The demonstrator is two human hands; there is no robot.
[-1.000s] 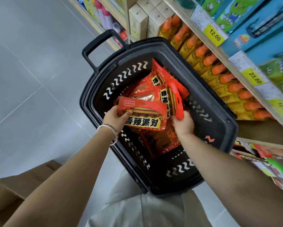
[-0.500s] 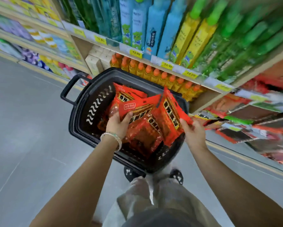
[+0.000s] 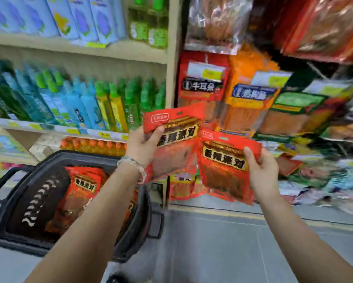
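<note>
My left hand grips a red snack packet with black and yellow lettering, thumb across its front, raised before the shelves. My right hand grips another red snack packet of the same kind, lower and to the right. More packets seem stacked behind it. A black shopping basket stands on the floor at lower left, with a further red packet inside. A bracelet is on my left wrist.
Shelves of blue, green and yellow bottles fill the left, with orange-capped bottles lower down. Hanging red and orange snack bags crowd the right-hand rack. Grey floor tiles lie below with a yellow line along the shelf base.
Both hands have lifted packets out of the basket and up to the right, toward the snack rack. The view has swung up from the basket to the shelves.
</note>
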